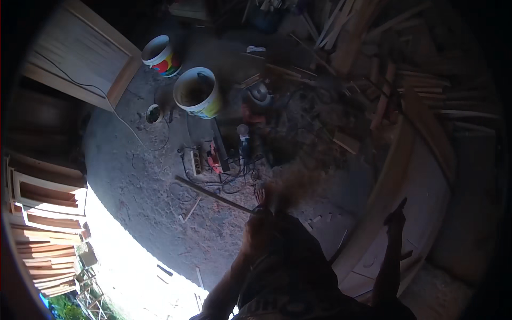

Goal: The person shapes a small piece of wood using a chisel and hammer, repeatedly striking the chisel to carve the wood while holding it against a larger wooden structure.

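Wooden strip (213, 196): located ahead of the left hand (258, 229) and running off to the person's left; its near end enters the left grip, its far end points out over the dusty floor (141, 197); the long axis is slanted, rising leftward away from the body, and so runs across the line of the left forearm rather than along it; whether the far end touches the floor or hangs above it cannot be told.

Left grip: fingers closed about the near end, pinching the strip; shadow hides the exact finger placement; most of the strip's length projects beyond the hand on one side only.

Right hand (395, 216): well apart from the strip, out on the person's right, over a framed panel (418, 173); its grip cannot be judged, since a dark pointed shape at its tip may be a finger or a held item; contact with the panel likewise cannot be told; the left hand is plainly the nearer to the strip.

Surroundings: beyond the strip, a red power tool (214, 160) and a socket block (196, 161) lie on the floor among cords.
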### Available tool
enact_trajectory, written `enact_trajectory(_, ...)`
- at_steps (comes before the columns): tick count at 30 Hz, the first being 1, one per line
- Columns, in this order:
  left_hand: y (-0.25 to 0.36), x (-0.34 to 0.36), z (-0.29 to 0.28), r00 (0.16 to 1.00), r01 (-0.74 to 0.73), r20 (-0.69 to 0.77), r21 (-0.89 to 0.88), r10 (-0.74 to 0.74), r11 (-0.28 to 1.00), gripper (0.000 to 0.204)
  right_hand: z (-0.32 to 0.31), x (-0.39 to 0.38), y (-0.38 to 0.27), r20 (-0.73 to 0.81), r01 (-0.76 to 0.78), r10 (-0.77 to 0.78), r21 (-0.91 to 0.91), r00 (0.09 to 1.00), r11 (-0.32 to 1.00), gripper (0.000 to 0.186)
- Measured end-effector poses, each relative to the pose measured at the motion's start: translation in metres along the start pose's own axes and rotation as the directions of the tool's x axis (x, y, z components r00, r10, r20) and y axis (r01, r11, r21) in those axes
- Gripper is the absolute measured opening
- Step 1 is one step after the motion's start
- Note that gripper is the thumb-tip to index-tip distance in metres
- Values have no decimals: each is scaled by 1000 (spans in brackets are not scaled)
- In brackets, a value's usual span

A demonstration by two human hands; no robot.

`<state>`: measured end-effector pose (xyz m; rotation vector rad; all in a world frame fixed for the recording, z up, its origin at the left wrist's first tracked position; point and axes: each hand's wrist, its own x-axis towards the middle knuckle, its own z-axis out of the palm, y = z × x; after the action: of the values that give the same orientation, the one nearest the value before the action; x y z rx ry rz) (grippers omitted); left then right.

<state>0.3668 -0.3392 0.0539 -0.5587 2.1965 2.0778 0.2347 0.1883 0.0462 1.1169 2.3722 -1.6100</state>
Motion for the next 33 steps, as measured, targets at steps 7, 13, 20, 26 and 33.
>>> enact_trajectory(7, 30, -5, -66, 901, 24, -407, -292, -147, 956, 20, 154, -47, -45, 493, -344, 207, 203, 845, 917, 28)
enact_trajectory(13, 14, -3, -90, 833, 87, -502, -300, -234, 950, 22, 239, -57, 57, 611, -694, 486, 149, 624, 704, 24)
enact_trajectory(20, -40, 33, -89, 805, 285, -455, -266, -381, 921, 35, 333, 1, 164, 406, -790, 746, -86, 528, 607, 32)
enact_trajectory(26, -125, 82, -54, 735, 567, -233, -302, -636, 766, 26, 471, 93, 180, 281, -563, 649, -332, 707, 757, 56)
enact_trajectory(33, -233, 131, 5, 612, 756, -154, -173, -776, 631, 25, 630, 251, 210, 560, 256, -86, -234, 824, 938, 38)
